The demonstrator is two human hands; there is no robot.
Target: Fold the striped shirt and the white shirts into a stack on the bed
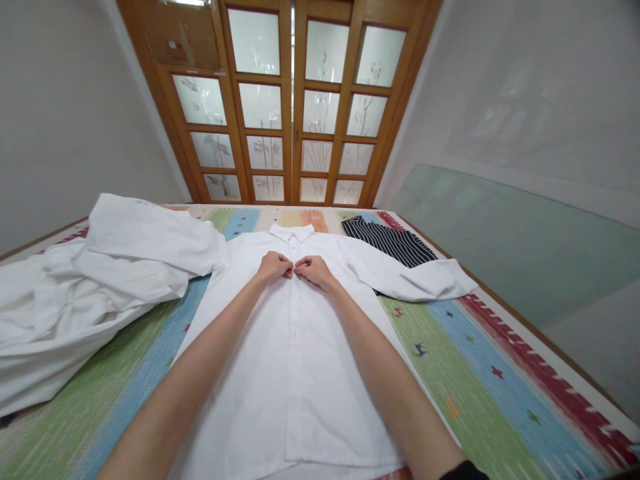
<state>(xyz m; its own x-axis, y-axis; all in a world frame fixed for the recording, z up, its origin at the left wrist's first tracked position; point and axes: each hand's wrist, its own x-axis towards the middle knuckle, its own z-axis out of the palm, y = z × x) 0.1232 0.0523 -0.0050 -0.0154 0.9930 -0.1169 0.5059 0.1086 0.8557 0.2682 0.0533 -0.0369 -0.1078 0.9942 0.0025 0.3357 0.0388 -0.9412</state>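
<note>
A white button-up shirt (260,373) lies spread out front side up, its collar (292,232) pointing away from me. On the left edge of its front placket, below the collar, my left hand (276,265) pinches the cloth with curled fingers. Just across from it, my right hand (313,270) pinches the placket from the other side. The fingertips of both hands nearly meet there. Whatever button is between them is too small to make out. One sleeve (425,280) stretches out to the right.
Heaped white cloth (75,293) covers the left side of the table. A black-and-white striped garment (390,241) lies beyond the right sleeve. Underneath is a colourful striped cloth (480,373). Wooden glazed doors (293,100) stand behind, and a pale green panel (500,227) leans at the right wall.
</note>
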